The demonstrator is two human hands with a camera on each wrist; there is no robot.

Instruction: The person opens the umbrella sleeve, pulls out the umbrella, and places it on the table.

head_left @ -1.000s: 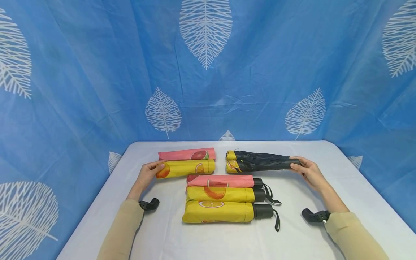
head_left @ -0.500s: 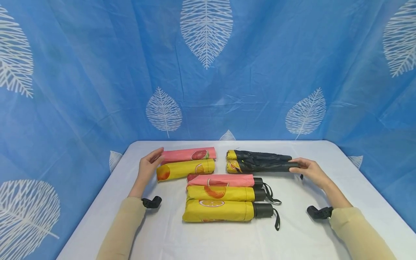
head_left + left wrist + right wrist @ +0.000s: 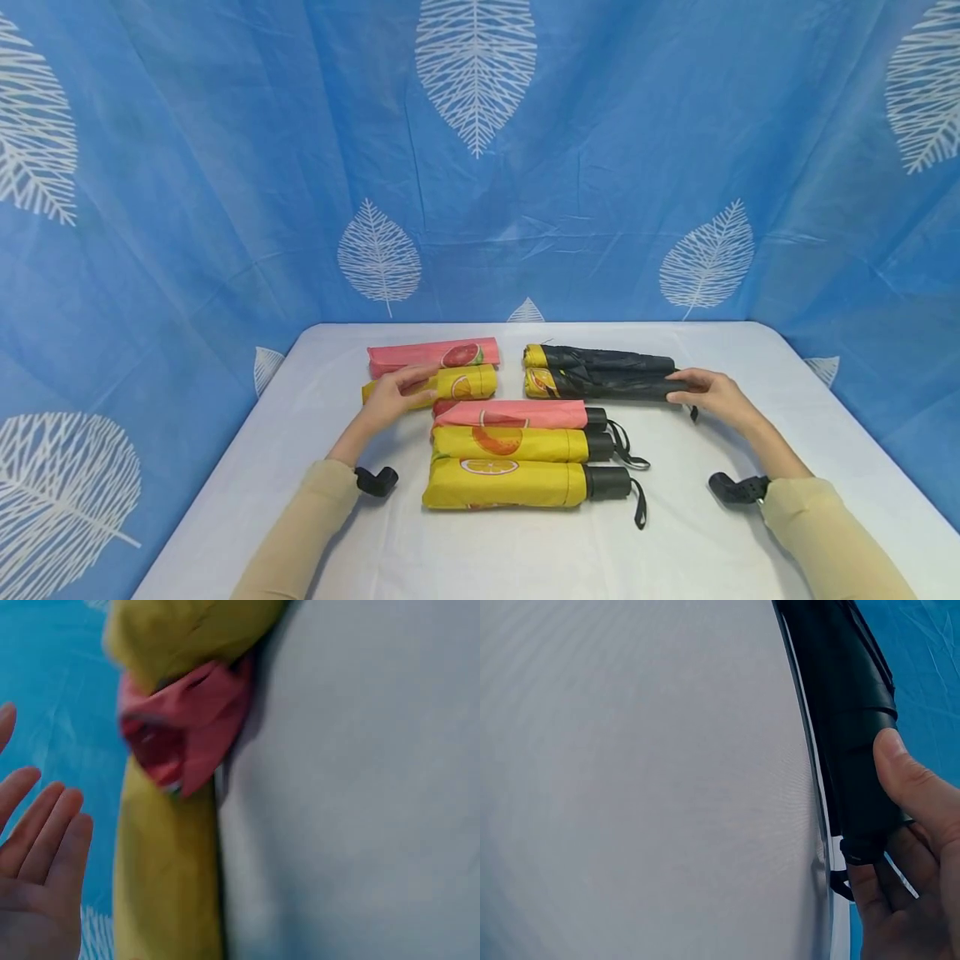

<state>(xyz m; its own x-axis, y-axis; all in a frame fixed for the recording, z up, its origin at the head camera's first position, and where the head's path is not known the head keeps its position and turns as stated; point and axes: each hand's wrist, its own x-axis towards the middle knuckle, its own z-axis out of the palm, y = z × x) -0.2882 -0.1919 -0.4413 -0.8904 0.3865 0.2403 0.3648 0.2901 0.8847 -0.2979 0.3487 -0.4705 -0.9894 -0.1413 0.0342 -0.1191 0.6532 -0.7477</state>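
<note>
My left hand [image 3: 392, 400] hovers over or touches the left part of a flat yellow umbrella sleeve [image 3: 461, 383] printed with oranges; its fingers are straight in the left wrist view. Just behind lies a pink sleeve [image 3: 420, 356] with a watermelon print. At the right, my right hand [image 3: 717, 398] holds the handle end of a black folded umbrella [image 3: 600, 385]; the right wrist view has the thumb against its handle [image 3: 866, 780] and the fingers around the end. A second black folded umbrella [image 3: 600, 360] lies alongside, behind it.
Three sleeved umbrellas lie in a row nearer the front: a pink one [image 3: 525, 414], a yellow one [image 3: 498, 444] and another yellow one [image 3: 510, 485], with black handles and wrist straps to the right. A blue leaf-print curtain [image 3: 480, 242] surrounds the white table [image 3: 525, 558].
My left hand has gone from the yellow sleeve's left end, up to the pink sleeve's end, then right over the yellow sleeve. The right hand stays by the umbrella handle, shifted slightly.
</note>
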